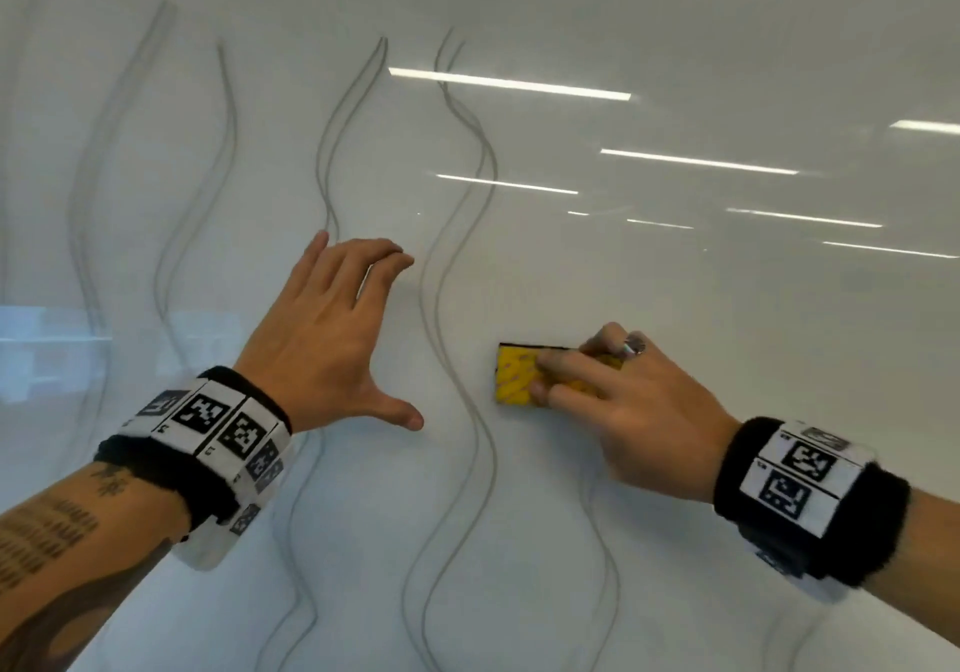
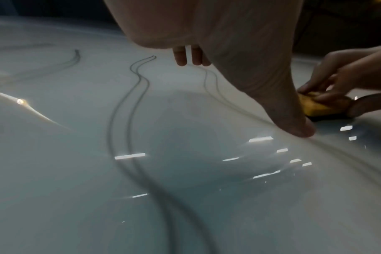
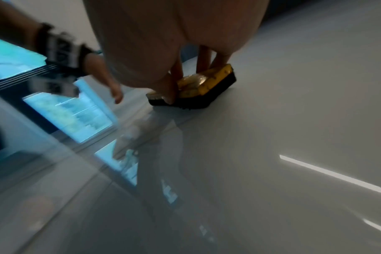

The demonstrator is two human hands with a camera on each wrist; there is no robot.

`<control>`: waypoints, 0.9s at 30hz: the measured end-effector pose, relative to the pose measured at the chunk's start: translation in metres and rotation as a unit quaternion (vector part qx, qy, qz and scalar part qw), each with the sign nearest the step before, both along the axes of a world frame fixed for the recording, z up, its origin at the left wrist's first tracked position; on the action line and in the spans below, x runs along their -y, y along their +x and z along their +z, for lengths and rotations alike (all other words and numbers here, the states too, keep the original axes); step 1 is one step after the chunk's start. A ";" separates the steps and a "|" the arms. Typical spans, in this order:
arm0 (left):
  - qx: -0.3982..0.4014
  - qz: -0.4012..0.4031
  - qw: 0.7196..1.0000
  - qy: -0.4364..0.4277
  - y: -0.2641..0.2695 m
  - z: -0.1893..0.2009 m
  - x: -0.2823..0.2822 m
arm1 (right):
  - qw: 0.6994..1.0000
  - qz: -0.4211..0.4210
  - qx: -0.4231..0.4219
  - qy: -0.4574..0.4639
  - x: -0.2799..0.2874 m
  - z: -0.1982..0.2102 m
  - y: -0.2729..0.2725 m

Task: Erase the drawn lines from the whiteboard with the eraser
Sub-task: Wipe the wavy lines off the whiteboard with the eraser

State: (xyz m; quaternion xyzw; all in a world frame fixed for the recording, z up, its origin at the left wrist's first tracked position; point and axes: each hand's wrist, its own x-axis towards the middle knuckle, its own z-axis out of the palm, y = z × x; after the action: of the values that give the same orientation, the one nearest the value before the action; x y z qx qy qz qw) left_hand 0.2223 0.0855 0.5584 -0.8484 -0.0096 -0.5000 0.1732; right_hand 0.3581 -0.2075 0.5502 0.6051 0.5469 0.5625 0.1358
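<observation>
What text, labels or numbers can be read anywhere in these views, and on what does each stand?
No text can be read for certain.
Left wristband: square black-and-white coded markers with tiny characters beside them, too small to read.
Right wristband: the same kind of markers, characters also too small.
Left forearm: tattooed lines of script, too blurred to read.
Eraser under the right hand: yellow patterned top, no legible print.
Whiteboard: only wavy drawn lines, no writing.
</observation>
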 end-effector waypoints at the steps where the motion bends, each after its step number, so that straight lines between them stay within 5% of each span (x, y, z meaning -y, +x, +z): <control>1: -0.012 0.015 1.000 0.001 -0.002 -0.005 -0.006 | 1.000 -0.011 0.009 -0.025 -0.006 0.006 -0.003; 7: -0.042 0.044 0.998 -0.020 0.001 -0.027 -0.018 | 0.985 0.014 -0.048 0.167 -0.062 0.112 -0.016; 15: -0.055 0.062 0.996 -0.029 0.010 -0.022 -0.017 | 0.992 -0.043 -0.006 -0.115 -0.075 0.014 -0.025; 18: -0.056 0.065 0.995 -0.042 0.016 -0.021 -0.020 | 0.995 -0.052 0.024 -0.082 -0.085 0.065 -0.024; 22: -0.055 0.066 0.994 -0.064 0.018 -0.025 -0.025 | 0.989 -0.038 -0.039 0.136 -0.103 0.160 -0.035; 24: -0.050 0.067 0.994 -0.075 0.019 -0.026 -0.026 | 0.986 -0.027 -0.044 0.157 -0.115 0.153 -0.036; 27: -0.040 0.072 0.992 -0.095 0.018 -0.029 -0.026 | 0.999 -0.031 -0.015 0.021 -0.115 0.083 -0.036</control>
State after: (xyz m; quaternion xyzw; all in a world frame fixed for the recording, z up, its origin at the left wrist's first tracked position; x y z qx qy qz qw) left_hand 0.2401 0.1114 0.5297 -0.8776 -0.1113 -0.4486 0.1273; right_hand 0.3224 -0.0927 0.6332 0.6332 0.5176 0.5601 0.1320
